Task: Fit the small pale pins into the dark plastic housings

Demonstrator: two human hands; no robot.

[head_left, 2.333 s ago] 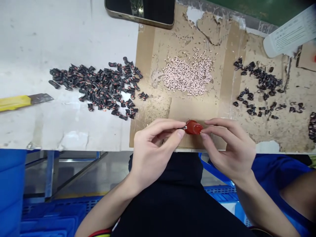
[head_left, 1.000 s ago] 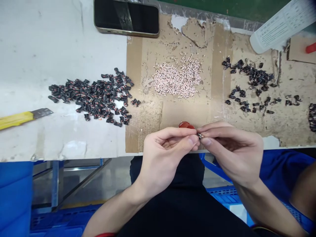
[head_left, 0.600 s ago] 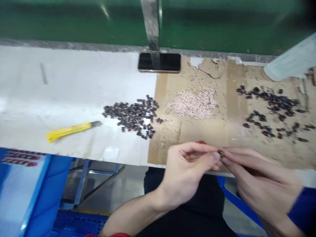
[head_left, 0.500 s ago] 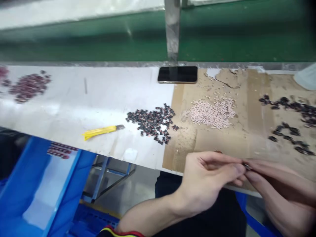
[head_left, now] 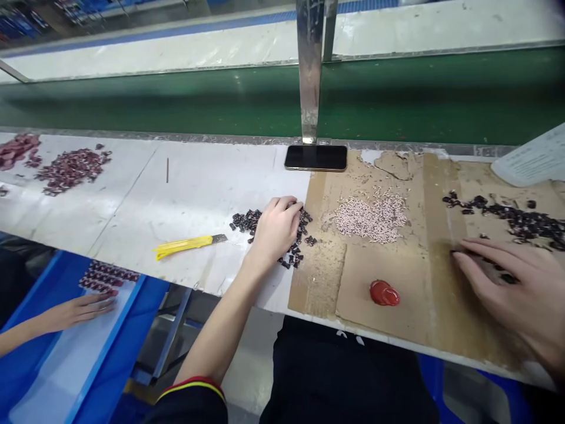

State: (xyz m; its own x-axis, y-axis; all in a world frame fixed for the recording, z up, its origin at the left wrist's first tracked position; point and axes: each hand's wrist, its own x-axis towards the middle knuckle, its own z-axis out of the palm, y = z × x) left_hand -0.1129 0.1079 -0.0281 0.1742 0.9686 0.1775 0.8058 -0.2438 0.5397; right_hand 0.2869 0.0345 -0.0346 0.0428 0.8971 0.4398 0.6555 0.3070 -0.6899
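L fingers, black pcs, R hand, dark pcs

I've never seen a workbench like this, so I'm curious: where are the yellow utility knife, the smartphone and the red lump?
Yellow utility knife (head_left: 180,247): head view, point on its yellow handle.
Smartphone (head_left: 316,158): head view, point on its dark screen.
Red lump (head_left: 384,292): head view, point on its middle.
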